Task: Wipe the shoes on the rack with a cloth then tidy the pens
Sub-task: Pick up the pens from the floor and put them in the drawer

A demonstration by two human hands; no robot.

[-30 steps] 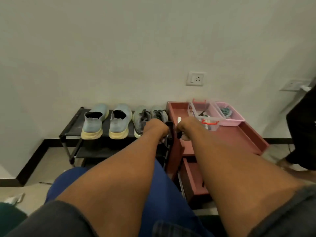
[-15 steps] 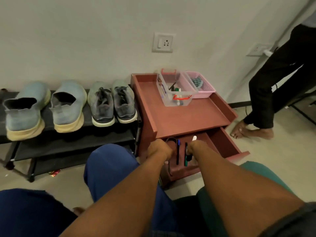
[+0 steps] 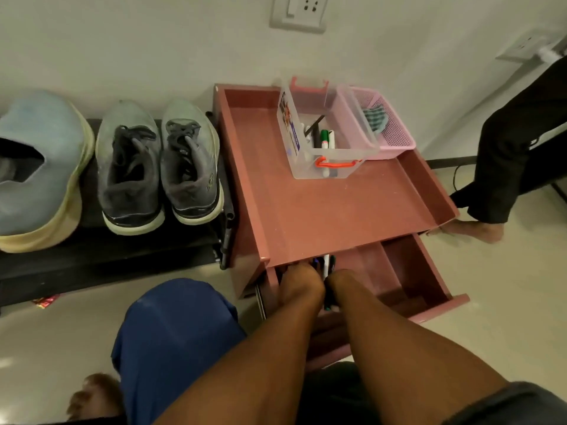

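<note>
Left hand point(image 3: 302, 282) and right hand point(image 3: 345, 283) are positioned over pens point(image 3: 325, 265) at the open drawer point(image 3: 429, 289) front-left corner; grip state cannot be told.

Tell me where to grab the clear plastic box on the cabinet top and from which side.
Take the clear plastic box by its orange handle on the near end, coming from above and the front; its pink basket touches the right side, blocking that wall.

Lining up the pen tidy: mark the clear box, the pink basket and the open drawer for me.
clear box point(image 3: 310, 167): head view, front wall.
pink basket point(image 3: 395, 139): head view, right mesh wall.
drawer point(image 3: 408, 271): head view, bare floor, right compartment.
</note>
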